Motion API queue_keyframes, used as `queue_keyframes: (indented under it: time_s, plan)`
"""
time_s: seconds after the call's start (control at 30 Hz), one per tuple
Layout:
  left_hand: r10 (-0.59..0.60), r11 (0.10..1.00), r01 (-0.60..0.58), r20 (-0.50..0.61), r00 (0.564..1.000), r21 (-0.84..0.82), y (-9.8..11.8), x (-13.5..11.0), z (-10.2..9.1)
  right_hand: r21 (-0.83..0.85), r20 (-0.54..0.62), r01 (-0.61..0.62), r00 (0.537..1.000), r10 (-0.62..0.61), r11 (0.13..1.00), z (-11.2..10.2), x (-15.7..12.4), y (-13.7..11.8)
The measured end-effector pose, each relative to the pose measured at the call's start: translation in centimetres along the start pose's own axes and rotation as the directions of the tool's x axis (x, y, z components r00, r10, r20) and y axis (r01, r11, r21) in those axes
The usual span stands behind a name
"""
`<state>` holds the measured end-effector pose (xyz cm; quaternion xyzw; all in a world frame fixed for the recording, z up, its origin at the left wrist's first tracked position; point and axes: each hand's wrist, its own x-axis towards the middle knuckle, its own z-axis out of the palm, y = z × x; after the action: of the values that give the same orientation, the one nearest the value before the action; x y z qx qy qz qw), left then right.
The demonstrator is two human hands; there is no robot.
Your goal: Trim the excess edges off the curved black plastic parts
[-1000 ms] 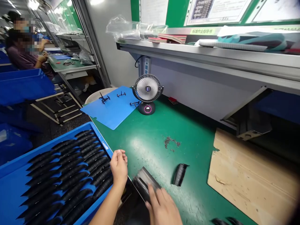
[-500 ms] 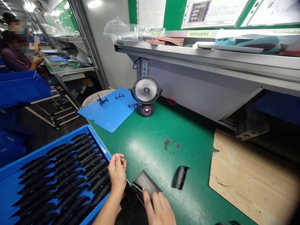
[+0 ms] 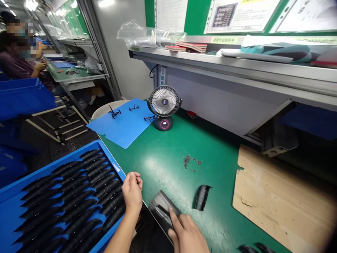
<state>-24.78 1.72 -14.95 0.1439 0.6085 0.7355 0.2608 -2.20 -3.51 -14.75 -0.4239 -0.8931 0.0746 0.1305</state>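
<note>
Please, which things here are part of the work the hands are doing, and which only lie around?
In the work:
- left hand, fingers curled, at the blue tray of black parts
- right hand on a dark flat piece
- loose black part

Lying about:
- desk fan
- blue sheet
- cardboard
- dark crumbs

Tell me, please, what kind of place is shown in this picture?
Most likely a factory assembly line. A blue tray holds rows of identical black parts beside a green workbench, printed work sheets hang above the shelf, and another person sits at a similar bench behind.
</note>
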Motion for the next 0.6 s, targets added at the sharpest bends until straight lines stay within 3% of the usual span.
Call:
queue_keyframes:
  time_s: [0.07,0.17,0.33,0.47,0.6]
  plan:
    - [0.003,1.000,-0.003,0.009,1.000,-0.014,0.0,0.0,0.0,-0.012,0.042,0.021,0.999,-0.020,1.000,-0.7,0.1,0.3]
    - [0.010,1.000,-0.010,0.020,1.000,-0.025,0.0,0.0,0.0,-0.094,0.004,0.001,1.000,0.000,0.996,-1.1,-0.1,0.4]
    - [0.021,0.999,-0.020,0.032,0.999,-0.025,0.0,0.1,-0.1,-0.028,0.092,0.023,0.996,-0.020,0.999,-1.2,0.3,-0.3]
    - [0.024,0.999,-0.023,0.031,0.999,-0.023,0.0,0.0,0.0,-0.107,0.027,0.026,0.999,-0.024,0.994,-1.2,0.4,-0.6]
    - [0.034,0.999,-0.033,0.031,0.999,-0.021,0.0,0.1,0.0,-0.008,0.074,0.023,0.997,-0.023,1.000,-1.1,1.1,-1.2]
